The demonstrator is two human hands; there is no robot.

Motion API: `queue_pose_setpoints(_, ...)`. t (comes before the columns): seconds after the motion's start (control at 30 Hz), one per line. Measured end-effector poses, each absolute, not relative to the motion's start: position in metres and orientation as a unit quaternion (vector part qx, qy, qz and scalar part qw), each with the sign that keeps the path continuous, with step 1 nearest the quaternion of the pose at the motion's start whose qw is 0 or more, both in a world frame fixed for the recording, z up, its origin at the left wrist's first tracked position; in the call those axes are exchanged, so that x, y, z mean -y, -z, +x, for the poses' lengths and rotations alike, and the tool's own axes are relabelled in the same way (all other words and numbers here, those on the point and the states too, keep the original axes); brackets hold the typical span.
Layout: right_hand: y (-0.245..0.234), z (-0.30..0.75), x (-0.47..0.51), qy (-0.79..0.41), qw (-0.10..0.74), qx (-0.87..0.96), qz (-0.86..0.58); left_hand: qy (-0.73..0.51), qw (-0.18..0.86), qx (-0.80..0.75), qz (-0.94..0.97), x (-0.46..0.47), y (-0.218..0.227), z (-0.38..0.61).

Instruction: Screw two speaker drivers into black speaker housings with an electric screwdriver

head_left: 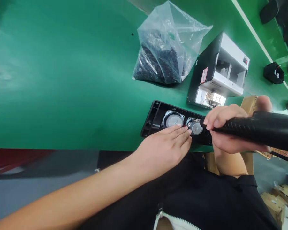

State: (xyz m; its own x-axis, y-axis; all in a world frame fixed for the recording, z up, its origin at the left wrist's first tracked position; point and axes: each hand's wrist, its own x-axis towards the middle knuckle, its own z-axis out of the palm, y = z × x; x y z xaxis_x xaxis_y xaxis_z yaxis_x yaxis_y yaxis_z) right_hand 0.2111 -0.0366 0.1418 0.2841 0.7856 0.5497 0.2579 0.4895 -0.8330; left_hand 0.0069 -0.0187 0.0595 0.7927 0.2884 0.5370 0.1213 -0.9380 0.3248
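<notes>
Aiming electric screwdriver point(259, 127) horizontally leftward at speaker point(196, 128)

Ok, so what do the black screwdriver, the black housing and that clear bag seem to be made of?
The electric screwdriver looks like black plastic, glossy with soft highlights, though it could be coated metal. The ribbed housing looks like moulded matte black plastic, judging by its cast ribs. The bag looks like thin clear polythene, creased and see-through.

Bright even light; pale glare on green bench point(38, 76); strong curvature at frame edges.
</notes>
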Motion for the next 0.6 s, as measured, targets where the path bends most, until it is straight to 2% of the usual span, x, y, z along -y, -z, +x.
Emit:
queue_pose_setpoints(0.17,-0.126,0.215,0.028,-0.214,0.666,0.547,-0.459,-0.306,0.12,-0.117,0.937,0.02,-0.061,0.009)
queue_pose_setpoints(0.37,-0.108,0.219,0.018,-0.108,0.677,0.577,-0.444,-0.341,0.115,-0.121,0.925,0.02,-0.062,0.01)
queue_pose_setpoints(0.6,-0.108,0.225,0.026,-0.143,0.656,0.594,-0.444,-0.356,0.129,-0.121,0.918,0.022,-0.062,0.009)
